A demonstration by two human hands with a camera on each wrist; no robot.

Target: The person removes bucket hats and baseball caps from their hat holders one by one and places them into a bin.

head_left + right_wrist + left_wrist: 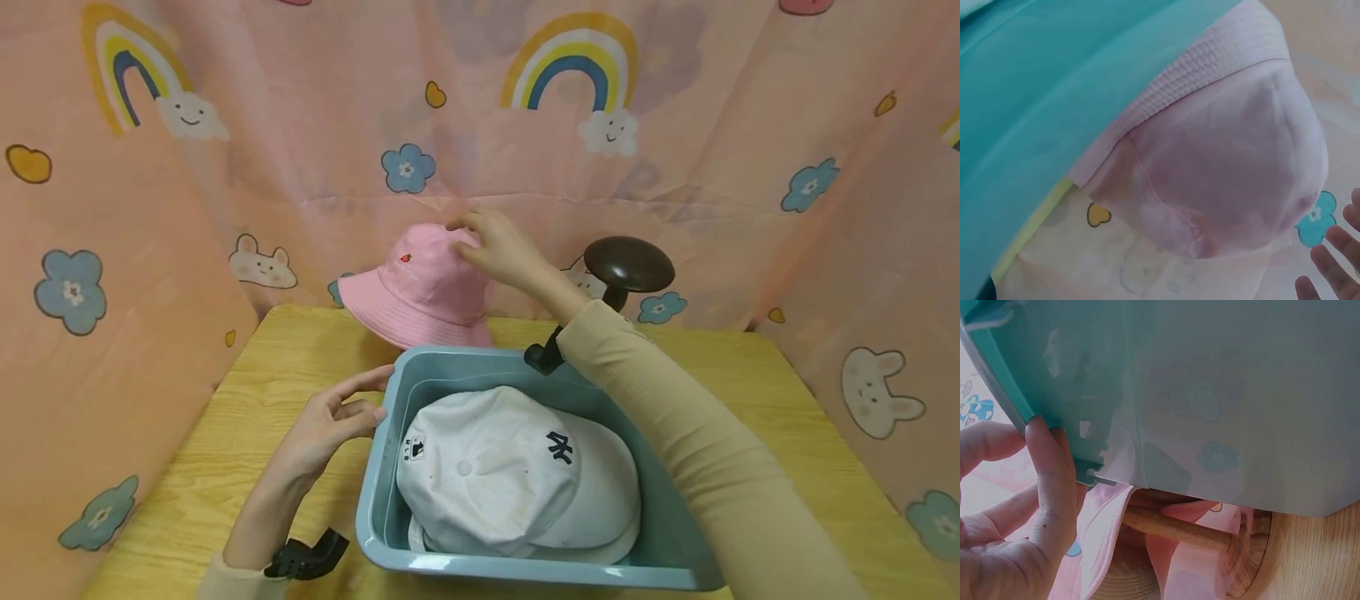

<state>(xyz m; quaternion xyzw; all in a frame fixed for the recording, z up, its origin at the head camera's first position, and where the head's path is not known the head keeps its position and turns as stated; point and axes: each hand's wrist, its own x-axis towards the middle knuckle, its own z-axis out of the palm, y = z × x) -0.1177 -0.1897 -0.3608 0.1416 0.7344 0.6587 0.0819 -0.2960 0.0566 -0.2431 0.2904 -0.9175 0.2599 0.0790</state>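
Observation:
A pink bucket hat (442,275) with a small strawberry patch sits raised behind the blue plastic basin (382,483). My right hand (498,250) is at the right side of its crown, fingers loosely bent; in the right wrist view the spread fingers (1335,256) are apart from the hat's cloth (1229,156). My left hand (330,425) holds the basin's left rim near the far corner, and in the left wrist view its fingertips (1038,434) pinch the rim. A white baseball cap (495,475) with a dark logo lies crown up inside the basin.
A dark brown, mushroom-shaped stand (628,265) rises behind the right forearm. Beneath the pink hat a wooden post (1179,528) joins a round wooden base. The yellow wood-grain table (247,400) is bordered at the back and sides by a pink patterned curtain (322,108).

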